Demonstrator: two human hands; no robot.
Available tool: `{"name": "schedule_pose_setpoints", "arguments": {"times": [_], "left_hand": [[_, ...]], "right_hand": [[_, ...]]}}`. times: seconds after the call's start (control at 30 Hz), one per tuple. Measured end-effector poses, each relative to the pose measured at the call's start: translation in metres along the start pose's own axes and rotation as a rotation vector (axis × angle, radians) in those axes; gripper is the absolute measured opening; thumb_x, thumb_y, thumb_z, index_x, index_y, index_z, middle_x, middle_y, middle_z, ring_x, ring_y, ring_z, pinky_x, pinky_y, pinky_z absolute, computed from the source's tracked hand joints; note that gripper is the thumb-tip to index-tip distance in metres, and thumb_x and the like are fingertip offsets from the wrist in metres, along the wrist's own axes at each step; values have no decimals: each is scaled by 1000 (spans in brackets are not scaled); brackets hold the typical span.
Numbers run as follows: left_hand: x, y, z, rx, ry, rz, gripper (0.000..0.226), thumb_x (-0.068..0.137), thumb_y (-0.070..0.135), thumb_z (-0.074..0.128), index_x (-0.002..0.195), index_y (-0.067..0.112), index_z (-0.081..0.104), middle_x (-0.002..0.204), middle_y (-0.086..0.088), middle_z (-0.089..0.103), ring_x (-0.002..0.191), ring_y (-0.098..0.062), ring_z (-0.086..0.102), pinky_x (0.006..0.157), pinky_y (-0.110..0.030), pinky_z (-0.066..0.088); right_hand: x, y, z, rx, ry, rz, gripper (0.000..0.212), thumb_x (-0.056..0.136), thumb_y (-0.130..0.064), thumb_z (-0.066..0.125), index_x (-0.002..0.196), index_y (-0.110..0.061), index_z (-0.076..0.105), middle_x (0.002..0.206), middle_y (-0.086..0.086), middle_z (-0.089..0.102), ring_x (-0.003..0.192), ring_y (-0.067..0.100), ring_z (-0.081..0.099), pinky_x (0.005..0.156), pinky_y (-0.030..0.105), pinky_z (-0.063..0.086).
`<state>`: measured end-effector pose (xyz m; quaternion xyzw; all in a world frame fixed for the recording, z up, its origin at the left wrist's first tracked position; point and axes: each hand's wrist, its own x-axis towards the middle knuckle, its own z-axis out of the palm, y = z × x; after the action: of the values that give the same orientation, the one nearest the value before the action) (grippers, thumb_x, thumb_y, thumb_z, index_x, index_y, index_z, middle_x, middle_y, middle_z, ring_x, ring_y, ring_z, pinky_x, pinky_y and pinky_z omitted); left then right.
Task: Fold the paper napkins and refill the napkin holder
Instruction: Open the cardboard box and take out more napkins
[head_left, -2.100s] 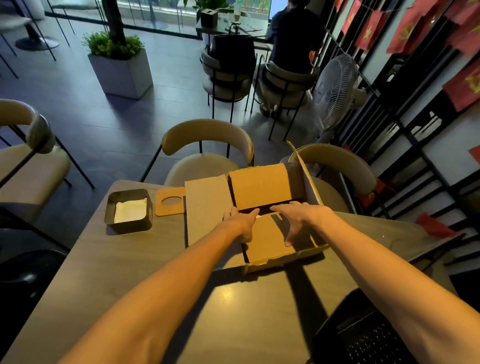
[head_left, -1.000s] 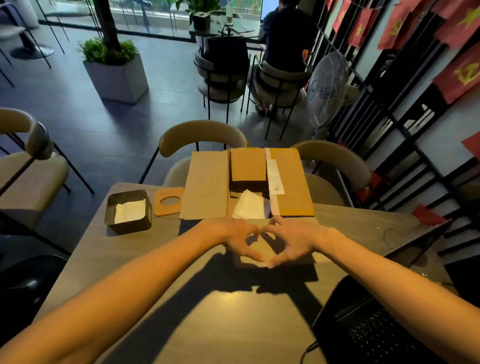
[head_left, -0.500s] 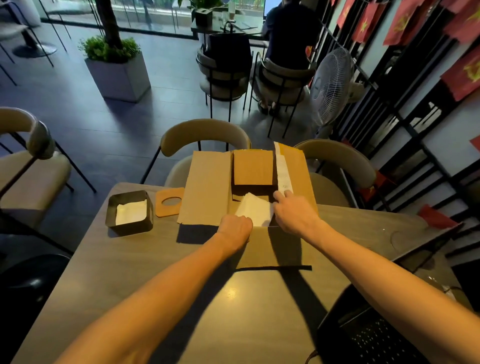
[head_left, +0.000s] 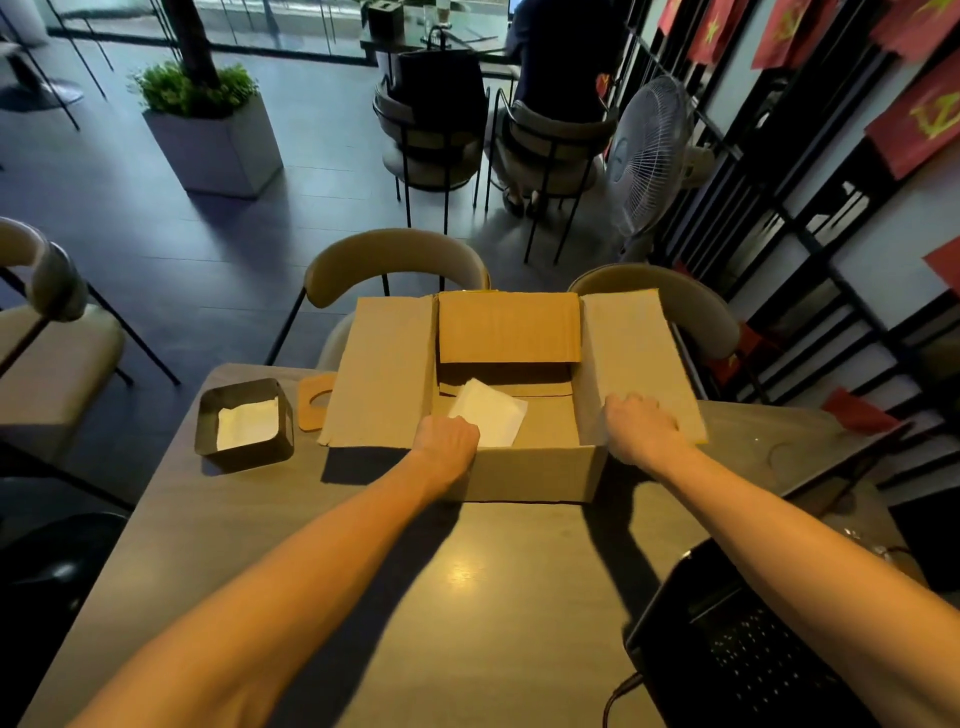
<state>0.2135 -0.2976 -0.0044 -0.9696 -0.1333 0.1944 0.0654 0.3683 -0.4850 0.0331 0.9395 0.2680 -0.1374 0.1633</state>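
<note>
Flaps now spread; left hand (head_left: 448, 435) grips napkin (head_left: 488, 419).

Dim overall, daylight entering from twelve o'clock. Hard arm shadows and a glare spot on the bench (head_left: 363, 597). Strong wide-angle bending toward edges; corners dark, slightly soft.

This looks like a café: several curved-back padded chairs with black metal legs (head_left: 395, 270) stand around a wooden desk (head_left: 467, 597), a seated person (head_left: 561, 57) occupies a far table, with a grey concrete planter (head_left: 215, 145), a white pedestal fan (head_left: 649, 161) and red flags (head_left: 914, 130) at right.
</note>
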Motion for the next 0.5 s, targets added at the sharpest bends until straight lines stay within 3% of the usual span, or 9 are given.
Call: {"name": "schedule_pose_setpoints", "arguments": {"times": [0.13, 0.27, 0.3, 0.37, 0.43, 0.5], "left_hand": [[0, -4, 4, -91, 10, 3, 27, 96, 27, 61, 120, 14, 59, 112, -6, 66, 99, -22, 66, 83, -33, 53], [2, -6, 10, -139, 21, 16, 26, 97, 24, 60, 121, 14, 59, 113, -8, 67, 99, -24, 67, 86, -37, 55], [2, -7, 11, -145, 21, 24, 26, 97, 25, 60, 121, 14, 60, 113, -8, 67, 99, -24, 67, 86, -37, 55], [3, -8, 9, -183, -5, 31, 27, 95, 27, 63, 119, 14, 60, 112, -8, 67, 98, -24, 67, 87, -37, 55], [6, -12, 3, -278, -71, 19, 33, 90, 30, 70, 117, 13, 62, 110, -7, 67, 99, -24, 65, 87, -36, 54], [11, -19, -8, -441, -183, -10, 43, 83, 33, 78, 118, 13, 62, 112, -5, 66, 101, -23, 63, 85, -33, 51]], "right_hand": [[13, -2, 10, 314, -155, 3, 39, 99, -23, 58, 134, -8, 49, 126, 14, 62, 113, 32, 62, 89, 38, 51], [30, -7, 21, 410, -201, -71, 21, 94, -27, 67, 113, -18, 62, 111, 6, 69, 93, 21, 67, 67, 27, 53], [33, -9, 23, 447, -208, -81, 19, 92, -29, 70, 108, -21, 64, 108, 4, 69, 87, 18, 66, 64, 27, 55], [35, -12, 21, 442, -217, -52, 19, 91, -29, 71, 107, -20, 65, 107, 5, 69, 88, 20, 66, 72, 34, 60], [35, -13, 11, 285, -112, -11, 29, 90, -29, 71, 113, -13, 65, 111, 8, 69, 99, 25, 67, 83, 37, 57], [36, -16, -1, 118, 128, -3, 40, 86, -29, 74, 118, -10, 60, 115, 11, 66, 105, 29, 65, 86, 38, 55]]}}
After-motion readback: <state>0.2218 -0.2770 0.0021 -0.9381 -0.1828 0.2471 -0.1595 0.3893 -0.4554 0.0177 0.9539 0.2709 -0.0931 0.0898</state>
